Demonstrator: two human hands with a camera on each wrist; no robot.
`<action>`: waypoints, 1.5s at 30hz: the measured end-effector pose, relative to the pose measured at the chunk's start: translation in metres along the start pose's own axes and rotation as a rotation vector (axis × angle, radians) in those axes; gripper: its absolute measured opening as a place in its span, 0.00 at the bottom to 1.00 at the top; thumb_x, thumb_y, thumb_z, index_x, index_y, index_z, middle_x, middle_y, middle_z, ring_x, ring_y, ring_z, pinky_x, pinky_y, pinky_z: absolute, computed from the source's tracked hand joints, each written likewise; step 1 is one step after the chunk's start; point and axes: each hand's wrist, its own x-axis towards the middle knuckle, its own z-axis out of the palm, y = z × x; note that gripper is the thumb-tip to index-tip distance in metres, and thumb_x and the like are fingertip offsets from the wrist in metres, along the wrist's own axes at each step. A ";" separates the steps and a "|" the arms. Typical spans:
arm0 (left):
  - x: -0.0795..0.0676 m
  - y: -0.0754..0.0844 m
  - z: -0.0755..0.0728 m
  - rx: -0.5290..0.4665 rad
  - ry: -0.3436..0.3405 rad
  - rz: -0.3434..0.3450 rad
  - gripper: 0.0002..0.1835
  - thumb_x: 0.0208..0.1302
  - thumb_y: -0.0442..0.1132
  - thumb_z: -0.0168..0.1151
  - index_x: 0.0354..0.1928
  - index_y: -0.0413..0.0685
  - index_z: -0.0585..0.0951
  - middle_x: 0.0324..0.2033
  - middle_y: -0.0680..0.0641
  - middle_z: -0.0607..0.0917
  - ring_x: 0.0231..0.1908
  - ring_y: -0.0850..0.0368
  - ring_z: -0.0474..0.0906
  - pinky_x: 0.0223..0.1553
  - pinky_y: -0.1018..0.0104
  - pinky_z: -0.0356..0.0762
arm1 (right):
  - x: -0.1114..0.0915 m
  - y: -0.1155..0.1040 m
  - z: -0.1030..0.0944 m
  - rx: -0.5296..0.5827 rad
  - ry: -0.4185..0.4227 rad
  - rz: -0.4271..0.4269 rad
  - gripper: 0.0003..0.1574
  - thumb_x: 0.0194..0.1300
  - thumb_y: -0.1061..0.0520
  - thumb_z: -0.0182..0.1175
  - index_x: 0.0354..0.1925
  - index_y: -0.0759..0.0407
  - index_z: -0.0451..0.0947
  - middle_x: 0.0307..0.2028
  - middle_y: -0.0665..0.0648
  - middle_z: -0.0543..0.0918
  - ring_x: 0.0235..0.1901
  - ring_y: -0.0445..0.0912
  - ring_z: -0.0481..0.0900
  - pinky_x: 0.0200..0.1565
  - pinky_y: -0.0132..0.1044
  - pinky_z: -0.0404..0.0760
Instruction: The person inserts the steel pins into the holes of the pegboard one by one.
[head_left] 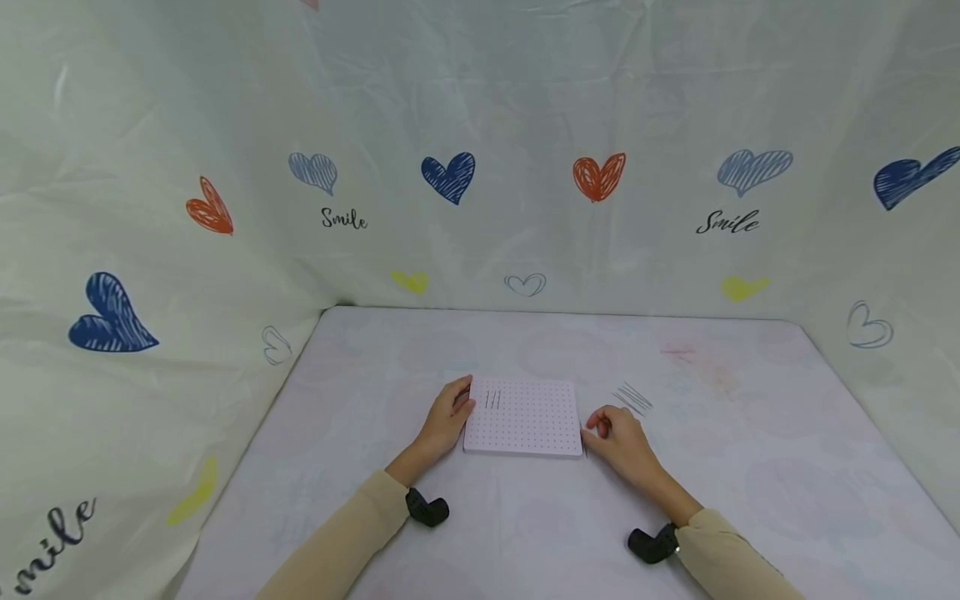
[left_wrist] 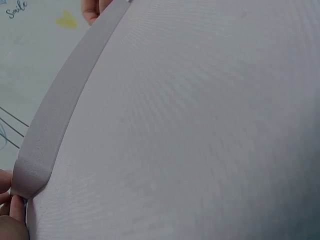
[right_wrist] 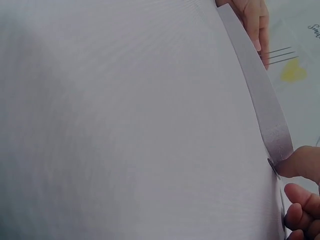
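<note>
A pale pegboard (head_left: 522, 425) with rows of small holes lies on the table between both hands. Three thin dark rods (head_left: 492, 400) stand in its upper left part; their upper lengths show above the board in both wrist views. My left hand (head_left: 446, 414) grips the board's left edge, thumb by the rim. At the near right corner is my right hand (head_left: 622, 442), its thumb against the board's side and its other fingers curled. It holds another thin dark rod (right_wrist: 271, 165) beside the edge, partly covered by the thumb.
Several loose thin rods (head_left: 632, 399) lie together on the table just beyond the right hand. A pale cloth covers the table (head_left: 510, 533). Behind and at the sides hang white sheets (head_left: 525, 108) printed with hearts and words.
</note>
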 end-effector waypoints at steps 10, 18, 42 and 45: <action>0.000 0.003 -0.001 0.000 -0.004 -0.012 0.26 0.75 0.27 0.50 0.71 0.29 0.61 0.67 0.31 0.66 0.69 0.40 0.63 0.69 0.54 0.64 | -0.001 -0.004 -0.001 -0.085 0.029 -0.044 0.04 0.57 0.68 0.66 0.28 0.62 0.81 0.23 0.51 0.73 0.30 0.45 0.68 0.31 0.34 0.68; -0.001 0.003 0.000 -0.004 0.000 -0.024 0.26 0.75 0.27 0.49 0.72 0.29 0.61 0.68 0.32 0.65 0.69 0.40 0.64 0.69 0.54 0.64 | 0.000 -0.003 -0.007 -0.170 0.042 -0.112 0.02 0.59 0.67 0.69 0.32 0.64 0.84 0.27 0.51 0.78 0.31 0.45 0.69 0.31 0.35 0.70; -0.003 0.003 0.001 -0.004 0.004 -0.017 0.26 0.75 0.27 0.49 0.72 0.29 0.61 0.67 0.31 0.65 0.68 0.39 0.64 0.69 0.53 0.65 | -0.001 -0.006 0.000 -0.187 0.036 -0.069 0.07 0.62 0.69 0.64 0.28 0.63 0.77 0.26 0.53 0.74 0.29 0.44 0.70 0.28 0.35 0.73; -0.002 0.002 0.001 -0.006 0.001 -0.015 0.26 0.75 0.27 0.49 0.72 0.29 0.61 0.67 0.32 0.66 0.68 0.39 0.64 0.69 0.54 0.66 | -0.001 -0.007 0.001 -0.235 0.034 -0.085 0.06 0.64 0.69 0.62 0.30 0.64 0.76 0.25 0.53 0.73 0.28 0.45 0.70 0.28 0.36 0.74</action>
